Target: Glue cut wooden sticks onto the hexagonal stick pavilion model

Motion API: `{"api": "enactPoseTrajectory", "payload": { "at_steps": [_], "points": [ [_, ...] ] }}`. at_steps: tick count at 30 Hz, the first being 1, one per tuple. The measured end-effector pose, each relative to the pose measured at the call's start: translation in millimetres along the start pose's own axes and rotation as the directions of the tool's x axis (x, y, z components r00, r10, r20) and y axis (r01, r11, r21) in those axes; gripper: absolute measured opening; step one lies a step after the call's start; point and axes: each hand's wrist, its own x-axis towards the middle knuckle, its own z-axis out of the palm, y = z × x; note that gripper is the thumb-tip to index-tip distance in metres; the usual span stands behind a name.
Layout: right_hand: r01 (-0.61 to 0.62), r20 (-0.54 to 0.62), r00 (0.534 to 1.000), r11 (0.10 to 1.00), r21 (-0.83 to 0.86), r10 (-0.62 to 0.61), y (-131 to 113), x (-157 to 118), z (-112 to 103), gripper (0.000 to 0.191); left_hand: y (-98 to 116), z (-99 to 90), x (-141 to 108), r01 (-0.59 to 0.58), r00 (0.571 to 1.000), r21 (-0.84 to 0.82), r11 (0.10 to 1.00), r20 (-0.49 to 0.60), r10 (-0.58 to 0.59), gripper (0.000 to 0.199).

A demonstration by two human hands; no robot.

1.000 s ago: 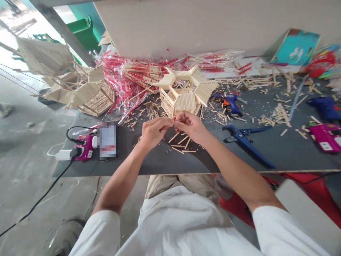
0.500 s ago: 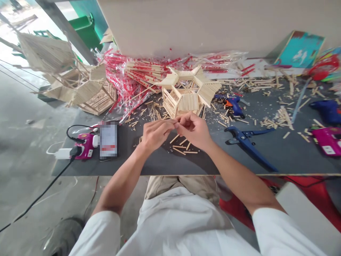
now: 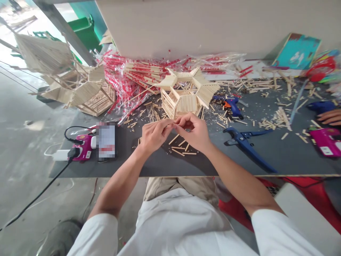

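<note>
My left hand (image 3: pixel 156 135) and my right hand (image 3: pixel 194 131) meet at the fingertips, just in front of a star-shaped stick structure (image 3: pixel 187 103). Both are closed in a pinch; what they hold, if anything, is too small to make out. Several short wooden sticks (image 3: pixel 178 151) lie on the dark table (image 3: pixel 160 167) below my hands. A blue cutter (image 3: pixel 249 147) rests to the right of my right hand, with a blue glue gun (image 3: pixel 233 106) behind it.
At the left are a phone (image 3: pixel 107 141), a pink power strip (image 3: pixel 84 147) and a larger stick structure (image 3: pixel 85 92). Red-and-clear plastic packaging (image 3: pixel 119 78) lies behind. Another person's hand (image 3: pixel 330 116) touches a second blue glue gun (image 3: pixel 321 106) near a pink box (image 3: pixel 323 142).
Another person's hand has come into view at the right edge. The whole view has shifted slightly. My two hands stay pinched together in nearly the same place.
</note>
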Motion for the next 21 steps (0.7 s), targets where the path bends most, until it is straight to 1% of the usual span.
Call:
{"api": "enactPoseTrajectory", "payload": {
  "at_steps": [3,7,9,11,12,13,15,17,21],
  "points": [
    [0.027,0.021,0.999,1.000,0.005,-0.027,-0.9,0.8,-2.3,0.034,-2.0,-0.9,-1.8,-0.027,0.999,-0.022,0.999,0.019,0.028,0.023],
    [0.069,0.043,0.997,0.998,0.003,-0.069,3.6,2.6,-3.9,0.036,-4.6,-1.6,-5.0,-0.062,0.998,-0.022,0.998,0.005,0.062,0.042],
    [0.132,0.029,0.991,0.990,-0.047,-0.130,6.8,4.2,-4.3,0.036,-6.2,-1.5,-6.0,-0.078,0.997,-0.014,0.997,0.016,0.078,0.048],
    [0.205,0.030,0.979,0.972,-0.117,-0.203,9.3,5.9,-4.3,0.033,-7.7,-1.6,-6.1,-0.089,0.995,-0.003,0.996,0.033,0.089,0.051],
    [0.223,0.035,0.975,0.967,-0.123,-0.220,10.3,6.6,-4.2,0.032,-8.0,-1.9,-5.9,-0.093,0.995,0.007,0.996,0.037,0.092,0.052],
    [0.220,0.041,0.975,0.971,-0.097,-0.217,11.0,7.2,-3.9,0.031,-7.9,-2.4,-5.4,-0.096,0.995,0.017,0.995,0.036,0.095,0.052],
    [0.189,0.051,0.980,0.982,0.020,-0.190,10.9,7.7,-3.6,0.030,-5.7,-4.5,-4.3,-0.107,0.994,0.038,0.994,0.026,0.106,0.054],
    [0.190,0.060,0.979,0.977,0.098,-0.197,8.5,7.2,-4.2,0.030,-0.8,-8.0,-3.2,-0.146,0.989,0.044,0.988,0.025,0.145,0.058],
    [0.285,0.073,0.954,0.955,0.083,-0.291,-1.2,4.7,-8.1,0.025,9.9,-14.9,-2.4,-0.283,0.957,0.020,0.959,0.075,0.281,0.071]
  ]
}}
